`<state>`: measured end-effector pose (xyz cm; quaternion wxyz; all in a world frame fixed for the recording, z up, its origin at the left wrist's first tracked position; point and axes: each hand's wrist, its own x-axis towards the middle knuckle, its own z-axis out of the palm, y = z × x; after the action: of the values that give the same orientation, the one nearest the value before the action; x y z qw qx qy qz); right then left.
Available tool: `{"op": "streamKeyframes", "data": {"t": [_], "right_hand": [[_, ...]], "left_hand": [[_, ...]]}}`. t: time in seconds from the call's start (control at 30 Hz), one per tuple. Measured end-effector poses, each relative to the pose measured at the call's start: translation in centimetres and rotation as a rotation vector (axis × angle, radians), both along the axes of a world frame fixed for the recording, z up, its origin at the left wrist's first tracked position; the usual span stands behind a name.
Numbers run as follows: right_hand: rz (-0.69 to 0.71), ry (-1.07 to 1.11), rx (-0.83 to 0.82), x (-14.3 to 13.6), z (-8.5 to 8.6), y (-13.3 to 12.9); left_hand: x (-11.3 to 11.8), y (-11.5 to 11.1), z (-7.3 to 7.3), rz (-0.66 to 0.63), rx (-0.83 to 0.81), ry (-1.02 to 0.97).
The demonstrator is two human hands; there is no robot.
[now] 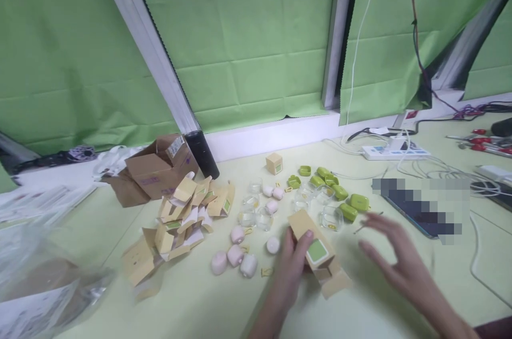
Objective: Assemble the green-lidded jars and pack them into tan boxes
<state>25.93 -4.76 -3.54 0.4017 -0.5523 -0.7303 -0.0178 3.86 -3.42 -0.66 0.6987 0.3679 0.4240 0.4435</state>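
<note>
My left hand [291, 258] grips a small tan cardboard box [303, 223] with a green label; its near end is open and the flaps hang out. To the right of the box is my right hand [394, 256], fingers apart and slightly blurred, holding nothing that I can see. A thin stick-like thing lies by its fingertips. Beyond the hands lie several olive-green cases [359, 202] and clear plastic cups [331, 218]. Left of the box are several pale pink, rounded pieces [248, 265], some with small yellow loops [266, 272].
Opened tan boxes [188, 216] are heaped at the left, before a brown carton [160, 166] and a black cylinder [202, 154]. A closed small box [274, 163] stands at the back. On the right are a phone [412, 214], a power strip [374, 153] and loose cables.
</note>
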Motion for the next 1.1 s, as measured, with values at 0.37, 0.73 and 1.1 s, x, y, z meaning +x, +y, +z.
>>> {"op": "streamKeyframes", "data": {"t": [0.37, 0.73, 1.1], "right_hand": [[-0.279, -0.146, -0.154, 6.4, 0.0, 4.2], [0.414, -0.018, 0.036, -5.2, -0.1, -3.7], [0.363, 0.046, -0.128, -5.2, -0.2, -3.6]], "left_hand": [[-0.1, 0.0, 0.6, 0.054, -0.006, -0.027], [-0.2, 0.4, -1.5, 0.030, 0.075, 0.005], [-0.3, 0.4, -1.6, -0.055, 0.137, 0.029]]}}
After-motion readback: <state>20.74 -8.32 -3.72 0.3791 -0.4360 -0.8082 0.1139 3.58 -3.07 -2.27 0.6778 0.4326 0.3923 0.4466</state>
